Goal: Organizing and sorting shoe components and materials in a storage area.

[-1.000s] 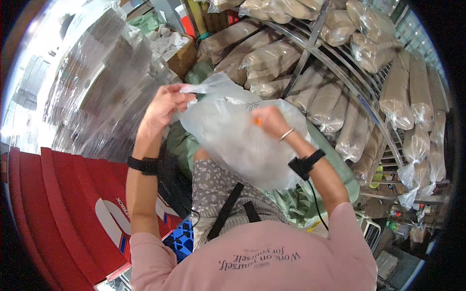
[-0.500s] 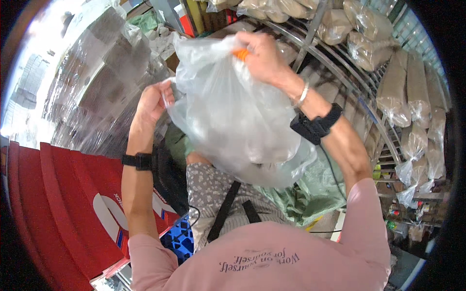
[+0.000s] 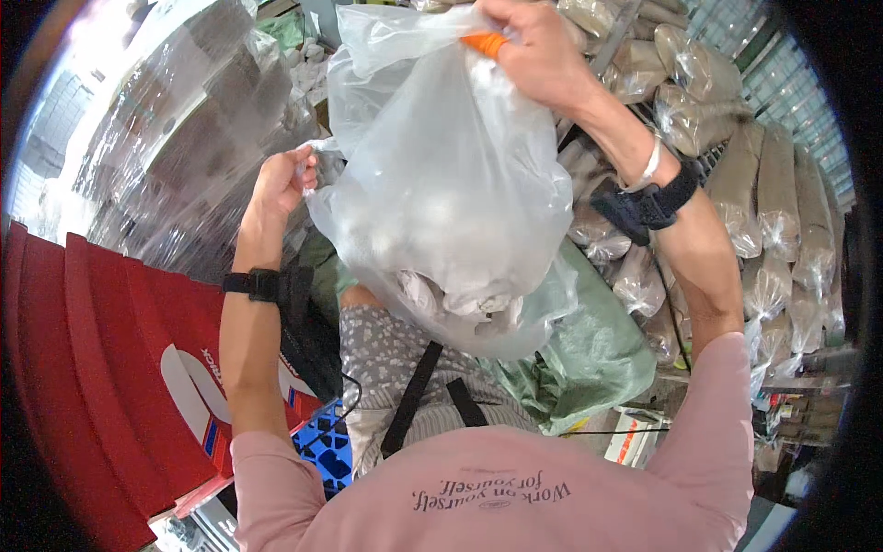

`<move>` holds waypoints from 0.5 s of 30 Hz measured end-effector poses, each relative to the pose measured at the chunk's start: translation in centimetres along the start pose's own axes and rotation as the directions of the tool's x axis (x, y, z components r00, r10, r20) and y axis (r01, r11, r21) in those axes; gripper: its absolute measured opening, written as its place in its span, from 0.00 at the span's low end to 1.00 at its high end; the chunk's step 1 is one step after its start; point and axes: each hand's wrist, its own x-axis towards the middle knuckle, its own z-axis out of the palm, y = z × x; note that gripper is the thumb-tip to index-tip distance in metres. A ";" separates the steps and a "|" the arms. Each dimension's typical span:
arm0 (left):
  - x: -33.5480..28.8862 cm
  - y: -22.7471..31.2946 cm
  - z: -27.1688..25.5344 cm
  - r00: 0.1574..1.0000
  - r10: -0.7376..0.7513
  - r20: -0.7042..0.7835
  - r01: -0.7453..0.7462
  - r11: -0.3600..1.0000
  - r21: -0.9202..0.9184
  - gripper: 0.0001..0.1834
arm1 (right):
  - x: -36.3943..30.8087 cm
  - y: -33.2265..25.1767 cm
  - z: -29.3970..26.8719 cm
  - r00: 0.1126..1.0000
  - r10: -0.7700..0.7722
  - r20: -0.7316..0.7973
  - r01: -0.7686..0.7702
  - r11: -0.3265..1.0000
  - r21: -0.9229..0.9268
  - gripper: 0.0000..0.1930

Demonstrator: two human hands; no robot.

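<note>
In the head view, a clear plastic bag (image 3: 451, 184) is held up in the middle of the scene. Its gathered neck is gripped at the far top by the right hand (image 3: 533, 51), clenched beside an orange tie (image 3: 485, 42); a loose edge is pinched by the left hand (image 3: 280, 179). The neck is best kept tightly bunched while the tie is wound. The film is thin, crinkled and glossy, with pale lumpy contents sagging low. Filled sacks (image 3: 773, 193) are stacked on the right.

The left hand (image 3: 280, 179) is reaching up on a nearly straight forearm with its fingers pinched together, while the right hand (image 3: 533, 51) is raised higher, fist closed, its forearm slanting down to a bent elbow.
</note>
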 end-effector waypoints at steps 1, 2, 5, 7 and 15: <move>0.1 -0.1 0.4 1.000 0.008 0.006 -0.008 1.000 -0.011 0.06 | 0.3 0.1 -0.7 0.998 -0.046 -0.050 0.058 0.954 0.294 0.05; 0.2 -0.2 0.8 1.000 0.009 0.000 -0.009 1.000 0.017 0.06 | 0.6 0.2 -1.3 0.992 -0.074 -0.107 0.121 0.820 0.559 0.10; 0.2 -0.5 0.8 1.000 0.013 -0.011 -0.013 1.000 0.026 0.06 | 1.0 -1.6 -2.0 0.999 0.038 -0.023 -0.016 0.798 0.603 0.12; 0.0 -0.7 0.4 0.999 -0.002 0.036 0.002 1.000 -0.008 0.07 | 1.3 -4.7 -4.1 0.990 -0.047 -0.131 0.092 0.931 0.355 0.05; 0.6 -1.5 0.5 0.999 0.006 0.047 -0.005 1.000 -0.029 0.07 | 3.1 -3.9 -5.6 0.996 0.053 -0.078 -0.013 0.892 0.452 0.02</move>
